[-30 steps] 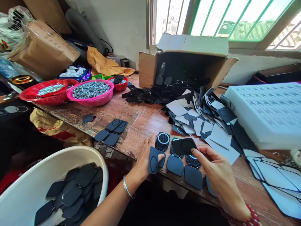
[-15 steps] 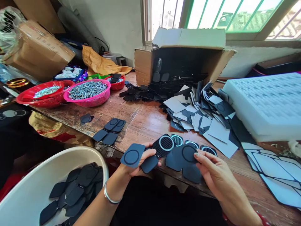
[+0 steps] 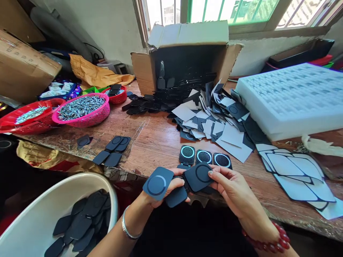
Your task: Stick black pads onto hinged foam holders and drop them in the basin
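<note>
My left hand (image 3: 163,191) is closed around a hinged pair of black square panels (image 3: 176,197). A loose dark square sheet with a ring mark (image 3: 158,182) rests between its thumb and the wrist side. In my right hand (image 3: 227,182), thumb and fingers pinch the right edge of a black ring-marked sheet (image 3: 198,177), which lies over the upper panel of the pair. Just beyond my hands stand several ribbed black squares with pale rings (image 3: 204,157) on the wooden table (image 3: 150,142). What lies under the right hand's sheet is hidden.
Left of my arm is a cream tub (image 3: 112,200) holding black panels. Small hinged panels (image 3: 114,159) lie at the table edge. Behind are a pink basket (image 3: 104,110) of metal parts, an open carton (image 3: 143,73), scattered sheets (image 3: 233,134) and a white foam block (image 3: 292,121).
My right hand has moved left, bringing its ring-marked sheet over the panel in my left hand. That panel's pale ring is now covered. The view has turned to the right.
</note>
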`<state>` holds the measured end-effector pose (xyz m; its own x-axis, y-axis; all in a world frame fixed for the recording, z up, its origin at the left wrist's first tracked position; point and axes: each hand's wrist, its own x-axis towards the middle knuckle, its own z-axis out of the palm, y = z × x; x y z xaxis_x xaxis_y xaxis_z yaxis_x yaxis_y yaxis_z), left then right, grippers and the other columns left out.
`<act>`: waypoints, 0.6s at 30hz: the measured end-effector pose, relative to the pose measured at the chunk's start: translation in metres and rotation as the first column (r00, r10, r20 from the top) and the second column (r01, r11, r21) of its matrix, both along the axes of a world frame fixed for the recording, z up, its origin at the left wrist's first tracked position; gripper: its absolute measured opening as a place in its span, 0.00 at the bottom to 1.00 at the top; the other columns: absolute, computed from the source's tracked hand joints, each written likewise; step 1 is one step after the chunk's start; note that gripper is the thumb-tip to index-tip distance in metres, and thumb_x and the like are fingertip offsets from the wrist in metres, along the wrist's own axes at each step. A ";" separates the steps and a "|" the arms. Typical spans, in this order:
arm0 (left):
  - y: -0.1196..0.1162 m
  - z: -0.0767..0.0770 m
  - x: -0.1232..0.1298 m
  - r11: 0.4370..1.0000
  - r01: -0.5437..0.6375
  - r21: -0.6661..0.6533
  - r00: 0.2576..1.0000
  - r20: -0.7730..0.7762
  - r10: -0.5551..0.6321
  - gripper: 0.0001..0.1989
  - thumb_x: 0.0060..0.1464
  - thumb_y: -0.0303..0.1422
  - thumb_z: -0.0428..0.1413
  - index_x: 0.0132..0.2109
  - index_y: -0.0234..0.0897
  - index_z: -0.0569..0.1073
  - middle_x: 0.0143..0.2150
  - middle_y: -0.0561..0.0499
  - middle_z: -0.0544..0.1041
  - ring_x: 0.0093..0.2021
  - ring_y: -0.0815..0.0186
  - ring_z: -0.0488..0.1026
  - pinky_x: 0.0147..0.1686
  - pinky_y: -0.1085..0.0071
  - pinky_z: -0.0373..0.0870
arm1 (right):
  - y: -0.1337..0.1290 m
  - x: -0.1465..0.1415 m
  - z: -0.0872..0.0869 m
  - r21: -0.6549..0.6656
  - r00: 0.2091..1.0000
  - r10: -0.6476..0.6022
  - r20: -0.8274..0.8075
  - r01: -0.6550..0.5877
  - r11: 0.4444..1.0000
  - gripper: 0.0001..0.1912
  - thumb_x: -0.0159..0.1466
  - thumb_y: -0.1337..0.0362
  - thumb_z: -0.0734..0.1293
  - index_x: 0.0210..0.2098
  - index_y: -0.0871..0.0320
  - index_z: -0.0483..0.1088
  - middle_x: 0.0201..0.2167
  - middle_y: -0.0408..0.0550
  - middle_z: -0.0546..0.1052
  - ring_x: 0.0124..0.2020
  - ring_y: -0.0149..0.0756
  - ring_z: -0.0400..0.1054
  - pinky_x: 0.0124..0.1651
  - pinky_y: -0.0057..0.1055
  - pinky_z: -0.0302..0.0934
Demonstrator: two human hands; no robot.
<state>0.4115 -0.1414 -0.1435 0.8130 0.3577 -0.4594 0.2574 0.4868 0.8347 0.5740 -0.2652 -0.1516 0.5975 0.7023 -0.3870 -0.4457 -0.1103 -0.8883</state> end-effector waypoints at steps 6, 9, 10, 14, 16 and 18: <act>-0.002 0.010 0.003 1.000 -0.009 -0.010 1.000 -0.004 0.009 0.18 0.47 0.36 0.60 0.47 0.40 0.80 0.34 0.50 0.82 0.33 0.60 0.79 0.34 0.65 0.79 | -0.003 0.003 -0.008 0.006 1.000 0.006 0.016 -0.006 1.000 0.21 0.44 0.52 0.80 0.19 0.59 0.69 0.46 0.56 0.75 0.46 0.50 0.71 0.38 0.37 0.70; -0.001 0.011 0.003 1.000 -0.002 -0.008 1.000 -0.004 0.002 0.17 0.48 0.36 0.60 0.47 0.40 0.80 0.32 0.50 0.81 0.34 0.60 0.80 0.34 0.66 0.79 | -0.004 0.003 -0.012 0.002 0.999 0.036 0.022 -0.036 0.999 0.21 0.46 0.52 0.80 0.20 0.60 0.69 0.49 0.55 0.74 0.46 0.48 0.71 0.39 0.37 0.69; -0.001 0.011 0.003 1.000 0.004 -0.008 1.000 -0.002 -0.004 0.17 0.49 0.36 0.60 0.47 0.40 0.80 0.32 0.49 0.81 0.34 0.60 0.80 0.35 0.66 0.79 | -0.005 0.003 -0.013 0.001 0.999 0.038 0.026 -0.038 0.999 0.21 0.46 0.52 0.80 0.20 0.60 0.69 0.49 0.55 0.74 0.45 0.47 0.71 0.39 0.36 0.69; 0.000 0.008 0.002 1.000 0.009 -0.025 1.000 0.022 -0.008 0.16 0.48 0.36 0.60 0.46 0.39 0.79 0.32 0.49 0.81 0.33 0.61 0.79 0.34 0.66 0.79 | -0.004 0.003 -0.015 -0.014 0.998 0.035 0.055 -0.035 0.999 0.22 0.46 0.50 0.79 0.20 0.60 0.68 0.49 0.56 0.74 0.44 0.47 0.71 0.37 0.35 0.68; 0.000 0.005 0.002 1.000 -0.001 -0.030 1.000 0.025 0.001 0.15 0.49 0.35 0.60 0.45 0.40 0.79 0.33 0.50 0.81 0.33 0.62 0.79 0.34 0.66 0.79 | -0.004 0.004 -0.017 -0.035 0.995 0.057 0.077 -0.054 0.998 0.23 0.46 0.49 0.79 0.20 0.59 0.68 0.50 0.56 0.74 0.45 0.47 0.71 0.37 0.34 0.68; 0.000 0.002 0.002 0.999 -0.003 -0.034 1.000 0.022 0.004 0.15 0.49 0.35 0.59 0.45 0.40 0.79 0.32 0.50 0.81 0.34 0.61 0.80 0.34 0.66 0.78 | -0.005 0.005 -0.020 -0.047 0.993 0.076 0.093 -0.072 0.996 0.23 0.47 0.48 0.78 0.21 0.59 0.69 0.51 0.56 0.74 0.46 0.47 0.70 0.38 0.35 0.68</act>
<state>0.4138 -0.1414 -0.1417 0.8219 0.3451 -0.4532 0.2375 0.5156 0.8233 0.5791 -0.2700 -0.1712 0.5803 0.7293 -0.3625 -0.3489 -0.1796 -0.9198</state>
